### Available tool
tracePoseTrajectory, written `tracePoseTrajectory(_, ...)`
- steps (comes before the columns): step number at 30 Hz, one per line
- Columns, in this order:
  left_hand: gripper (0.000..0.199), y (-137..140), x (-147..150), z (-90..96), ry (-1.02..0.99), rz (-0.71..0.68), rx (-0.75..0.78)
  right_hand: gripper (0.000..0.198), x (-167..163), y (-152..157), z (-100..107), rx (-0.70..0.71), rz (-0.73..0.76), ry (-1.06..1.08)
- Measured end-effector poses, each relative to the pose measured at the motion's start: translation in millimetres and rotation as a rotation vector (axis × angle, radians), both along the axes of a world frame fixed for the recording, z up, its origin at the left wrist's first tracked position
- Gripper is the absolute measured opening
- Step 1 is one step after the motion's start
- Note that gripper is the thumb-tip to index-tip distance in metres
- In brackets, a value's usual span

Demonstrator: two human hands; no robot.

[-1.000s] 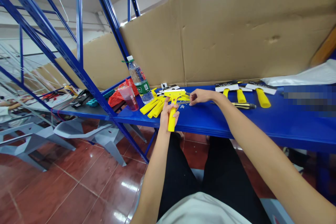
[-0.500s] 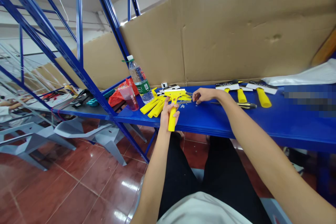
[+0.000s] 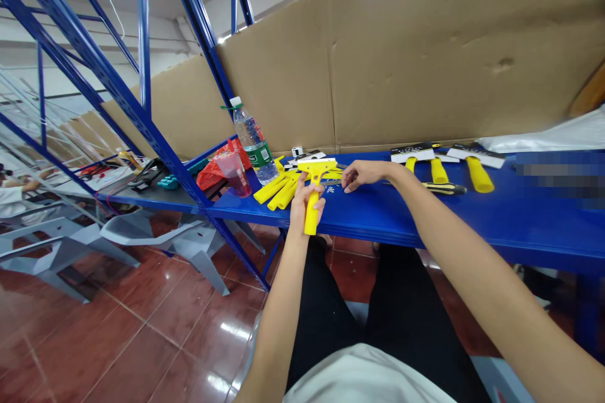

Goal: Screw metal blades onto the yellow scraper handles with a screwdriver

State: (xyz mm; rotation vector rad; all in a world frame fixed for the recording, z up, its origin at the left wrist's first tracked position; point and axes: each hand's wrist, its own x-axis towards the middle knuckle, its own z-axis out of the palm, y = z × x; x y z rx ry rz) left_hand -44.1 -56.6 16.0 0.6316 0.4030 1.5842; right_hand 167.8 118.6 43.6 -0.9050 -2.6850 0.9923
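Note:
My left hand (image 3: 302, 204) is closed around the yellow handle of a scraper (image 3: 311, 219), held upright over the table's front edge with its wide head at the top. My right hand (image 3: 362, 175) is just right of the scraper's head, low over the blue table, its fingers bent down and drawn together; anything between them is hidden. Small silvery pieces (image 3: 330, 189) lie just left of its fingertips, too small to name. Several more yellow scraper handles (image 3: 271, 189) lie to the left behind my left hand.
A screwdriver (image 3: 444, 188) lies right of my right wrist. Yellow scrapers with black-and-white cards (image 3: 479, 175) are along the back. At the left stand a water bottle (image 3: 258, 148) and a pink cup (image 3: 235, 176), near a blue rack post (image 3: 165, 132). Cardboard (image 3: 401, 63) walls the back.
My right hand has moved slightly left and down, towards the small silvery pieces. The left hand keeps its hold on the scraper, almost still. The view has shifted slightly.

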Motion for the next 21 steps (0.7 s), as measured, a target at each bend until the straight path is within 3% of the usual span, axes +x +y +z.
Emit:
tracePoseTrajectory(8,0.054,0.2,0.0,0.0,0.073,0.038,-0.021,0.047,-3.1,2.4,-6.0,0.102,-0.129,-0.026)
tracePoseTrajectory(16,0.056,-0.7,0.2,-1.4,-0.014,-0.017,0.029,0.039,-4.3,1.5,-3.5,0.165,-0.217,0.010)
tracePoseTrajectory(18,0.058,-0.8,0.4,-1.5,-0.009,-0.013,0.034,0.044,-7.0,-3.4,2.3,0.211,-0.241,0.127)
tracePoseTrajectory(21,0.059,-0.5,0.5,-1.6,-0.014,-0.016,0.037,0.049,-13.0,-15.8,14.6,0.291,-0.282,0.507)
